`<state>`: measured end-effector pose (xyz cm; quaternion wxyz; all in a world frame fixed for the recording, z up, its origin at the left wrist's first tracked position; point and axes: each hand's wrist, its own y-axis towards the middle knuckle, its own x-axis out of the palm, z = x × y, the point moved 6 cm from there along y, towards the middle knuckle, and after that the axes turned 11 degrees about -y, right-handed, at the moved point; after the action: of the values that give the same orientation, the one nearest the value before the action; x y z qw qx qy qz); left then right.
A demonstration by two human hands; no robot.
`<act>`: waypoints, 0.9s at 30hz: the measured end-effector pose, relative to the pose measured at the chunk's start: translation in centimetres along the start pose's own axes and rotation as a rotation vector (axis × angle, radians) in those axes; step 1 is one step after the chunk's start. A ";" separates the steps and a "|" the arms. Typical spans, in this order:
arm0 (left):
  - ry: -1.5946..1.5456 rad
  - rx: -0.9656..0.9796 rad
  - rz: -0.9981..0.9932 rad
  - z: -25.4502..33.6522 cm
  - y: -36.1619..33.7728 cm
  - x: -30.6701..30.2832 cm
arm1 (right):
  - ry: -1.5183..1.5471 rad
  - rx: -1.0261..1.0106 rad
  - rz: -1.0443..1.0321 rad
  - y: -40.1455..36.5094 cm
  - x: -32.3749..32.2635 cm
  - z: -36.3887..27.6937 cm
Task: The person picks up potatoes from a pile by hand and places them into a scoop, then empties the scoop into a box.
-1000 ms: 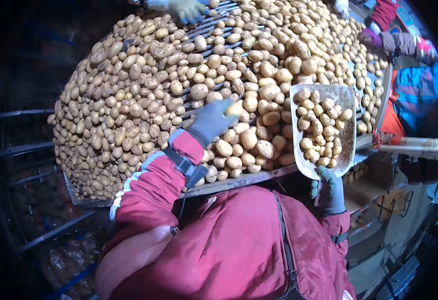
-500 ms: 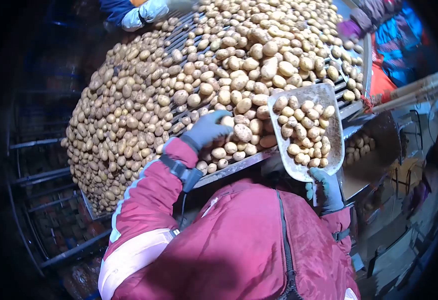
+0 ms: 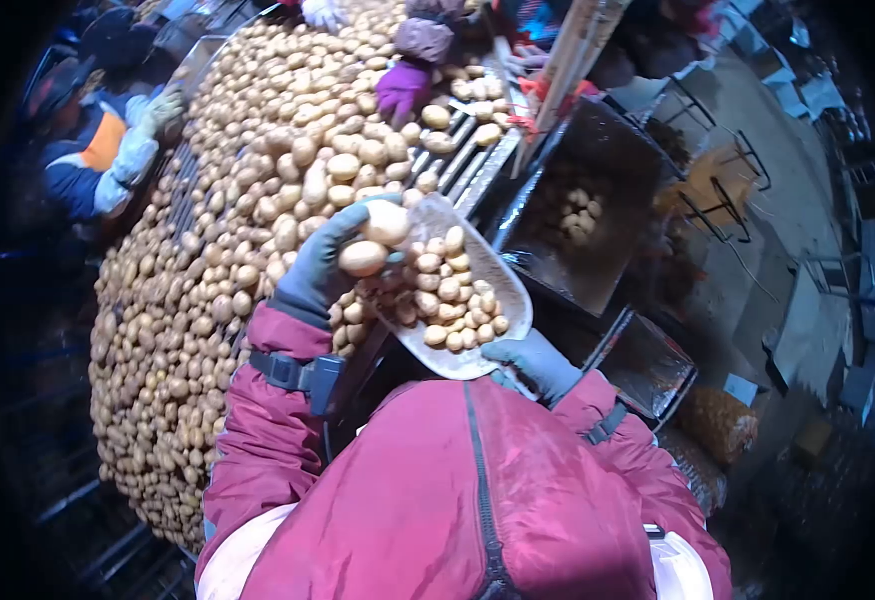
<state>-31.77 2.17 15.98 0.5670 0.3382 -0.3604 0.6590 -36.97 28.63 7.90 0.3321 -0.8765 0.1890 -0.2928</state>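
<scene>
My left hand [image 3: 333,255], in a grey glove, is closed around two large potatoes [image 3: 363,258] beside the left rim of a pale scoop [image 3: 514,290]. Several smaller potatoes [image 3: 448,290] lie in the scoop. My right hand [image 3: 538,362], gloved too, grips the scoop at its near end; the handle is mostly hidden by the fingers. Left of and beyond the scoop spreads a large heap of potatoes [image 3: 178,340] on a slatted table [image 3: 463,165].
Another person's purple-gloved hand [image 3: 403,90] touches the heap's far side. A person in blue and orange [image 3: 103,145] stands at the left. Right of the scoop are a deep bin [image 3: 598,260] holding potatoes and wooden poles [image 3: 570,60].
The view has turned to the right. My left hand has lifted from the heap and now holds two large potatoes by the scoop. My right hand still grips the scoop.
</scene>
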 end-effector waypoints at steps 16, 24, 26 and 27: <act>0.756 0.705 1.003 7.1 -21.4 -8.5 | -0.180 0.187 0.121 2.6 -1.0 -0.8; 1.285 0.363 1.282 10.1 -32.3 -19.4 | -0.273 -0.013 0.122 5.9 4.7 -6.3; 1.585 0.359 1.244 10.1 -29.4 -20.2 | -0.285 0.010 0.102 6.4 6.0 -6.7; 1.699 0.351 1.228 9.7 -28.4 -21.3 | -0.279 0.030 0.073 6.7 6.9 -6.8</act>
<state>-0.52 -14.16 5.35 0.1461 -0.3959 0.1448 0.8950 -36.99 17.05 10.05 0.3786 -0.8962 0.1683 -0.1587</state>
